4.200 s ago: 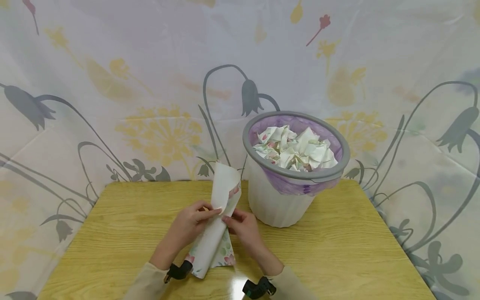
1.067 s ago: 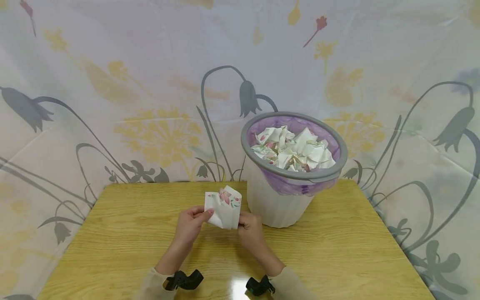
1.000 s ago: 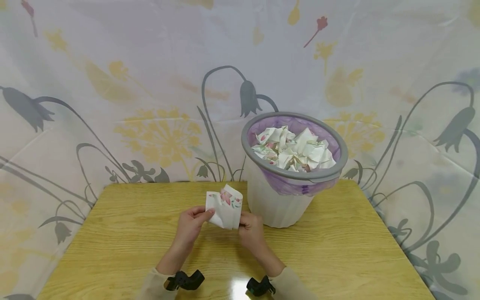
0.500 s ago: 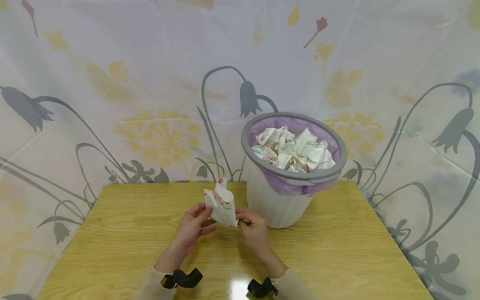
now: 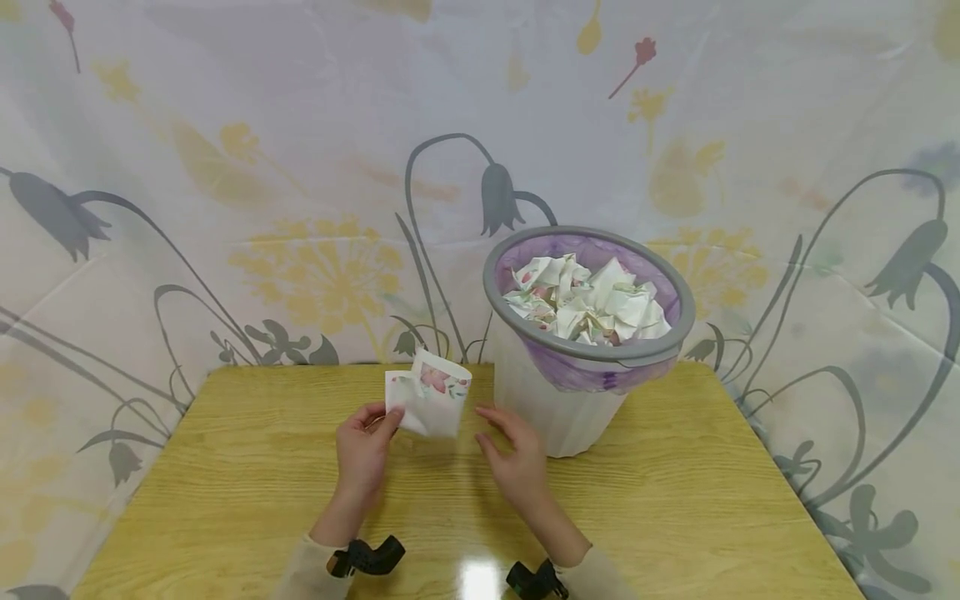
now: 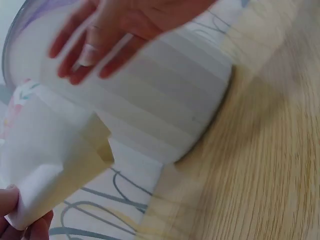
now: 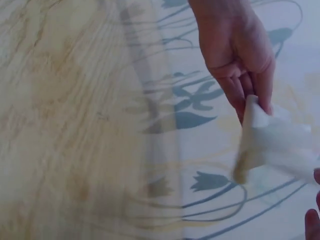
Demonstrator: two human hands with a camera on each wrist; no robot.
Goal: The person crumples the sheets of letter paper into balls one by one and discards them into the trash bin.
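My left hand (image 5: 363,446) pinches a folded piece of white paper (image 5: 431,400) printed with pink flowers and green leaves, holding it above the table by its left edge. In the left wrist view the paper (image 6: 45,155) bends into a loose fold between thumb and fingers. My right hand (image 5: 517,458) is just to the right of the paper, apart from it, fingers spread and holding nothing. Behind that hand stands a white trash can (image 5: 555,408) with a grey rim and a purple liner. Crumpled floral paper (image 5: 588,300) fills it close to the rim.
The yellow wood-grain table (image 5: 247,467) reaches back to a floral cloth backdrop (image 5: 315,167). The trash can takes up the table's back right. A black wrist camera (image 5: 367,557) sits on the left wrist, and another wrist camera (image 5: 536,579) on the right.
The paper, a long loose roll several seconds ago, is now folded small. Over the last half second my right hand let go of it and moved right, while my left hand carried it slightly left.
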